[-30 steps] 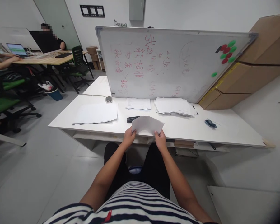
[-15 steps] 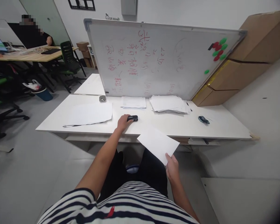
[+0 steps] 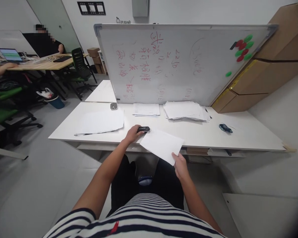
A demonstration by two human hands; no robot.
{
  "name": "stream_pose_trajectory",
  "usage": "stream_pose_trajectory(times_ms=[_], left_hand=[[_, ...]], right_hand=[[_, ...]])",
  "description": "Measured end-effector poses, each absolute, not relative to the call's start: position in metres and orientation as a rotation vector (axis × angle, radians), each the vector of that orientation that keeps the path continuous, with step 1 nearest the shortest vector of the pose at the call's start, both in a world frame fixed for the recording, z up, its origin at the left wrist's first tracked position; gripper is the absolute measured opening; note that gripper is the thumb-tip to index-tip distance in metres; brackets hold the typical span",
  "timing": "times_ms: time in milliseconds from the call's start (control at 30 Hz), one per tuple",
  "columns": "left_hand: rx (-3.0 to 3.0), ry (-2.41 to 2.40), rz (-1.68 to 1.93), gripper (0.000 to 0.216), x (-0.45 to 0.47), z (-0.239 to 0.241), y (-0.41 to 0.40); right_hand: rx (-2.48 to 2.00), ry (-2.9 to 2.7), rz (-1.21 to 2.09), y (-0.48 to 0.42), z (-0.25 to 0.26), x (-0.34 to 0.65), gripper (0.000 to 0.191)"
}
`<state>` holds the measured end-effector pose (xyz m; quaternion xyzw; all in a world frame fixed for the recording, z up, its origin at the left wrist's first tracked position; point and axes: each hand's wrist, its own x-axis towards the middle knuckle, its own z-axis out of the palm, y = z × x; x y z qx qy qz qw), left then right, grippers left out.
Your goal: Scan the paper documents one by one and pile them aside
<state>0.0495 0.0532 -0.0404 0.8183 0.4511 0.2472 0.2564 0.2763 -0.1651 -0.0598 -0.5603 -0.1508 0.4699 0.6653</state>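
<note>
My left hand (image 3: 133, 133) is closed around the rear of a black stapler (image 3: 145, 129) that rests on the white desk (image 3: 203, 136) near its front edge. In my right hand (image 3: 180, 165) is white paper (image 3: 162, 145), pinched at its near right corner with the thumb on top. The paper's far left corner lies close to the stapler's front end; whether it sits between the jaws I cannot tell. How many sheets there are does not show.
Paper piles lie left (image 3: 101, 122), centre (image 3: 146, 109) and right (image 3: 182, 110). A blue-black object (image 3: 225, 128) is on the right of the desk. Behind stands a whiteboard (image 3: 178, 66) with magnets, beside cardboard boxes (image 3: 263, 76). A person (image 3: 58, 46) sits at a far-left table.
My right hand has brought the paper left and forward, up to the stapler. My left hand stays on the stapler. The camera view has shifted a little.
</note>
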Motion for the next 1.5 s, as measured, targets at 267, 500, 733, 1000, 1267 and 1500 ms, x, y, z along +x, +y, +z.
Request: stream_pose_trajectory(times_ms=[267,500,733,1000,1267,1500], left_hand=[[2.145,1.098,0.493,0.048,0.050,-0.018,0.057],[2.066,1.210,0.403,0.058,0.089,0.034,0.101],[2.510,1.444,0.571,0.056,0.153,-0.017,0.079],[2.474,1.372,0.953,0.041,0.151,-0.028,0.084],[2.161,1.422,1.364,0.043,0.087,-0.021,0.068],[2.576,1.079,0.591,0.051,0.047,-0.046,0.050]], right_hand=[[-1.296,-0.430,1.078,-0.157,-0.060,0.271,0.042],[-1.366,-0.459,1.040,-0.151,-0.061,0.276,0.046],[-1.403,-0.462,1.015,-0.151,-0.074,0.274,0.042],[-1.428,-0.544,1.012,-0.160,-0.074,0.267,0.044],[-1.445,-0.456,0.881,-0.175,-0.081,0.263,0.040],[-1.480,-0.335,0.566,-0.185,-0.049,0.337,0.038]])
